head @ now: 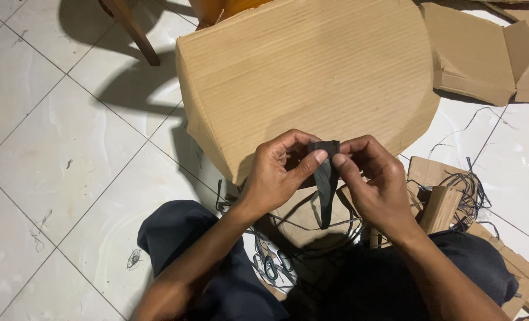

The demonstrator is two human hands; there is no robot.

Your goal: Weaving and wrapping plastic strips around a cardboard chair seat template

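A narrow black rubber strip (325,181) hangs lengthwise, its top end pinched between both hands over a cardboard sheet (312,71): left hand (276,172) and right hand (374,178) meet there, fingers closed.

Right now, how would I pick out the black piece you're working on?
Start at the big cardboard sheet lying on the white tile floor. At its near edge, both hands, left hand and right hand, pinch a black strip by its folded top, its tapered end hanging down. It is flat and wide, unlike the thin black cords scattered nearby.
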